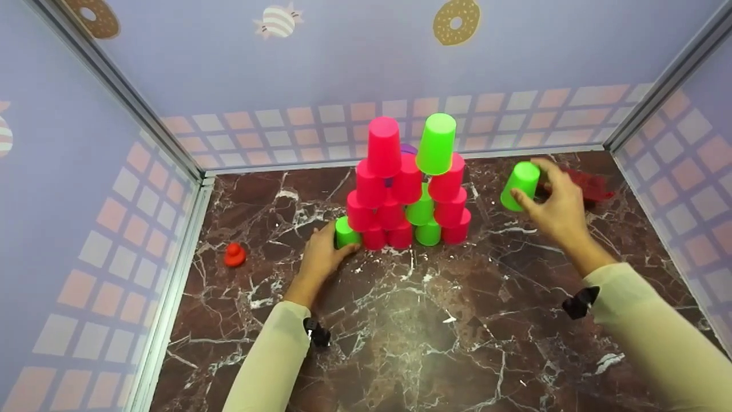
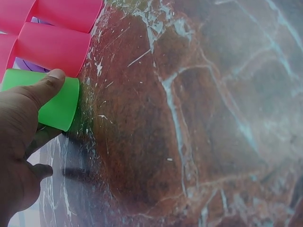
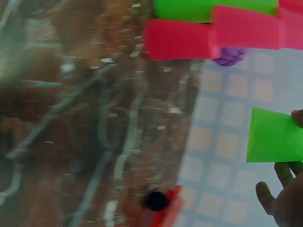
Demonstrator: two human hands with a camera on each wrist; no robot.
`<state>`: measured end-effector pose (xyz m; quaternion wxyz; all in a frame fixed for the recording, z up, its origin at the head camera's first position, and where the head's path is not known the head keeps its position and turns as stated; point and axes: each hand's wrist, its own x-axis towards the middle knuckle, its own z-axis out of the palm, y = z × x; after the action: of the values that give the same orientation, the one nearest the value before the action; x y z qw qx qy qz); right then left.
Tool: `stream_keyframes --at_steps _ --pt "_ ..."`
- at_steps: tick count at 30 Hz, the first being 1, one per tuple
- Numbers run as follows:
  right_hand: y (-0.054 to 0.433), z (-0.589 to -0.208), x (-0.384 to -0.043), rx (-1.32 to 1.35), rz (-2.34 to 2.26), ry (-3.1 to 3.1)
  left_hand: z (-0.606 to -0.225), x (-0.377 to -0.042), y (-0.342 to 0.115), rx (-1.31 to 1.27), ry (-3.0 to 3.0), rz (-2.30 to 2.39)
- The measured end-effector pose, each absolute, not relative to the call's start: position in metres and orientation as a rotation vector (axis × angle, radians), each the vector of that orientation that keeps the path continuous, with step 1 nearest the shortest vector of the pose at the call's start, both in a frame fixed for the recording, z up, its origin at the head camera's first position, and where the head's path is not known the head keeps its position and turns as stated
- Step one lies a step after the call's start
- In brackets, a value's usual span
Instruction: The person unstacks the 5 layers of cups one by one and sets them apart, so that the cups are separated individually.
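A stack of upside-down pink cups (image 1: 390,215) and a few green ones rises on the marbled table. At its top stand a pink cup (image 1: 384,146) on the left and a green cup (image 1: 437,143) on the right, with a gap between them. My left hand (image 1: 320,252) grips a green cup (image 2: 59,101) at the left end of the bottom row, thumb on its near side. Off to the right of the stack, my right hand (image 1: 557,206) holds another green cup (image 1: 521,184) upside down in the air, pinched between thumb and fingers.
Left on the table sits a small red-orange toy (image 1: 234,255). Behind my right hand lies a red object (image 1: 592,187), with a black round part in the right wrist view. Something purple (image 3: 230,56) shows behind the stack. Panelled walls (image 1: 343,63) enclose the table.
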<state>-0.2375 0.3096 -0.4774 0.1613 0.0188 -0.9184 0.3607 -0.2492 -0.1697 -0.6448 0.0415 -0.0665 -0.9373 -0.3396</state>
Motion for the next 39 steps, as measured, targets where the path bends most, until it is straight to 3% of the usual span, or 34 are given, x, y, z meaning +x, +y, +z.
stream_keyframes --at_steps 9,21,30,33,39 --pt "0.328 -0.549 -0.234 0.113 0.904 -2.679 -0.638 -0.243 -0.169 -0.225 -2.874 -1.008" --pt "0.329 -0.579 -0.232 0.141 0.948 -2.754 -0.597 -0.227 -0.158 -0.147 -2.951 -0.946" --pt "0.328 -0.564 -0.234 0.162 0.925 -2.790 -0.642 -0.246 -0.174 -0.198 -2.891 -0.967" --pt "0.327 -0.548 -0.238 0.200 0.898 -2.766 -0.630 -0.241 -0.171 -0.198 -2.885 -0.989" --pt "0.312 -0.502 -0.250 0.319 0.883 -2.635 -0.648 -0.251 -0.174 -0.196 -2.867 -0.978"
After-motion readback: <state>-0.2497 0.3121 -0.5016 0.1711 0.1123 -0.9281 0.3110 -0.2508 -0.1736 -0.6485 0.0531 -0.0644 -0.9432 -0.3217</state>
